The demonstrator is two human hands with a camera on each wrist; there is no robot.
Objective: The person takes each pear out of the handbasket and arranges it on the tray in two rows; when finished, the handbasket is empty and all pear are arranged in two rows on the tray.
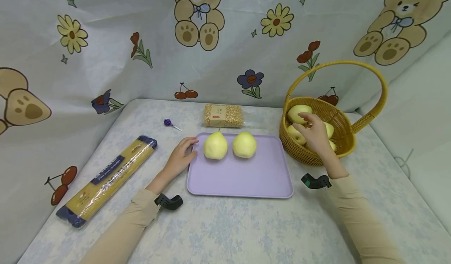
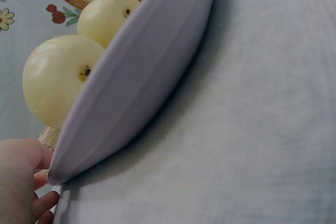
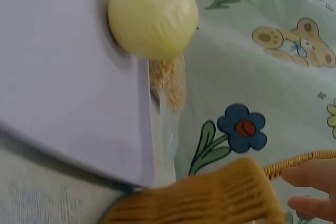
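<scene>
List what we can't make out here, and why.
Head view: number of pears in the basket; the right hand covers some.
Head view: words on the clear bag; too small.
Left wrist view: lower parts of both pears on the tray, hidden by its side.
Right wrist view: the basket's remainder, cut off by the bottom edge.

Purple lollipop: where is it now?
In the head view, the lollipop lies left of centre on the table, beyond the left hand, between the long yellow packet and the bag of grain.
</scene>
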